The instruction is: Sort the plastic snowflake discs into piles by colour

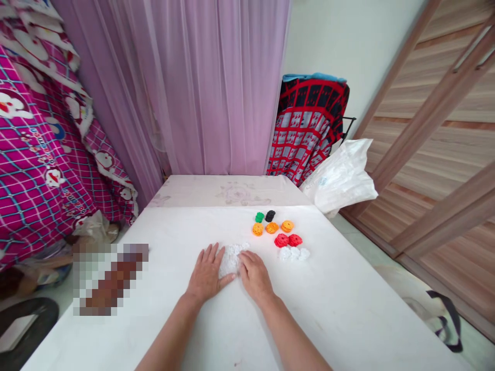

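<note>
A white crocheted piece [231, 262] lies on the white-covered table between my hands. My left hand [204, 273] rests flat at its left edge, fingers stretched and thumb reaching along its near side. My right hand [255, 273] has its fingers bent and together on the right edge of the piece; its fingertips are partly hidden. To the right are crocheted flowers: white ones [294, 253] in a row, red ones [282, 240] in two groups, and three groups of orange-yellow ones [272, 228]. Behind them sit a green one [259, 217] and a black one [270, 216].
A blurred-out patch [114, 281] covers something on the table's left side. A white plastic bag [340, 175] stands by the far right corner. Beyond are a purple curtain [224, 93], a pink patterned cloth [50, 144] and a wooden wardrobe [429, 154].
</note>
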Demonstrator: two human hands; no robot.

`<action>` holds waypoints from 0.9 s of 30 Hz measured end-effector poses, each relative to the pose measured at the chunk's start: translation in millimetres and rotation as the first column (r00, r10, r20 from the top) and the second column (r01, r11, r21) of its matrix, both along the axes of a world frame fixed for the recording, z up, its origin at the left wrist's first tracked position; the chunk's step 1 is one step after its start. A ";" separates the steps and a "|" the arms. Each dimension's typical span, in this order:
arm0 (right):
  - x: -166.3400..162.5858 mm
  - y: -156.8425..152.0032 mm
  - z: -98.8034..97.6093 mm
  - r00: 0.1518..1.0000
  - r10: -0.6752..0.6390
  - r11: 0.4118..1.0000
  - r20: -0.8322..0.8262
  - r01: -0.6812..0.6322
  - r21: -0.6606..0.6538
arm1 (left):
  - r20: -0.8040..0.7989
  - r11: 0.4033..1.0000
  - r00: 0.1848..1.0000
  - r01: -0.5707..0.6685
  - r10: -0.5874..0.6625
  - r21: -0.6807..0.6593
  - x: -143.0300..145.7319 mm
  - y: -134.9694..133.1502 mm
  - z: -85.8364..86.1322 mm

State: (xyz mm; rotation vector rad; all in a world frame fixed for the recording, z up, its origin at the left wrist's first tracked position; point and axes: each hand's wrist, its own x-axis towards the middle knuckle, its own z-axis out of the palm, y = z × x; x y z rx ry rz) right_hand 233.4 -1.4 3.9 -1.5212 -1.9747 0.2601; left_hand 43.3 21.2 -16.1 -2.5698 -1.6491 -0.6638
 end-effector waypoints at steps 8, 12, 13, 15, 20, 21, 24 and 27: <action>-2.1 14.7 3.3 0.979 -0.188 0.982 0.075 0.189 -0.017 | -0.035 0.997 0.997 -0.071 0.071 0.002 14.4 -15.8 4.9; -2.2 19.4 10.6 0.990 -0.061 0.991 0.131 0.075 -0.107 | -0.054 0.989 0.989 -0.139 0.136 -0.055 27.5 -22.2 9.0; -0.6 19.2 11.3 0.994 -0.028 0.992 0.109 0.040 -0.118 | -0.050 0.984 0.986 -0.162 0.158 -0.070 30.6 -22.8 9.8; 4.7 17.7 10.8 0.998 -0.050 0.989 0.035 0.054 -0.135 | -0.043 0.977 0.981 -0.193 0.190 -0.091 35.3 -22.8 11.3; 20.0 7.1 0.4 0.979 -0.186 0.982 -0.078 0.182 -0.053 | -0.113 0.957 0.965 -0.253 0.239 -0.141 37.5 -21.3 16.1; 21.9 3.7 -2.3 0.984 -0.164 0.986 -0.074 0.164 -0.014 | -0.132 0.951 0.958 -0.272 0.254 -0.145 37.0 -21.4 17.0; 24.4 -7.2 -9.0 0.994 -0.091 0.993 -0.063 0.096 0.075 | -0.153 0.941 0.946 -0.307 0.285 -0.146 34.8 -22.9 19.3; 22.6 -16.0 -11.1 0.995 -0.089 0.990 -0.046 0.093 0.108 | -0.141 0.938 0.945 -0.314 0.294 -0.149 33.1 -25.2 22.0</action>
